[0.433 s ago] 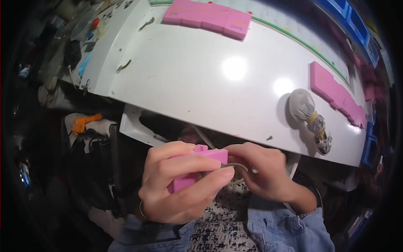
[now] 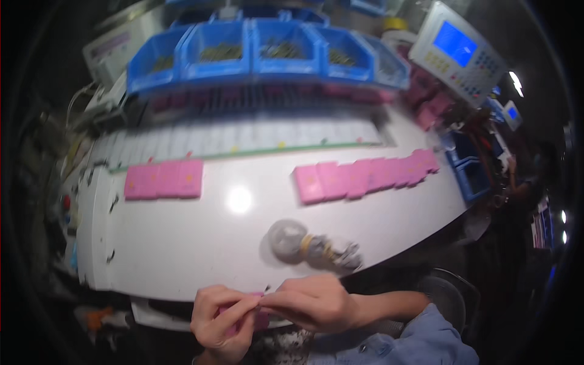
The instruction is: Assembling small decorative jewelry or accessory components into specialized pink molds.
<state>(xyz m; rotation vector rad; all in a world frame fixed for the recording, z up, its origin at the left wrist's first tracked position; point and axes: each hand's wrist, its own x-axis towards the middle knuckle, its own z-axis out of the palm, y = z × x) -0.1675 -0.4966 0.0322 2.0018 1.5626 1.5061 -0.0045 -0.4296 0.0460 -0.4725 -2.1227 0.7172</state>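
Low in the view, beyond the table's near edge, my left hand is closed round a small pink block, mostly covered by the fingers. My right hand meets it at the block's top, thumb and fingers pinched together. Whatever sits in that pinch is hidden and blurred. Just beyond my right hand, on the white table, lies a rounded grey bundle tied with yellowish bands.
A short row of pink blocks lies at left, a longer stepped row at right. Behind them runs a green-edged strip. Blue bins of small parts stand at the back; a keypad device with blue screen is at far right.
The view has swung up and to the right, bringing the bins and keypad device in. The thin curved strip seen at my right fingers no longer shows. My left hand still holds the block.
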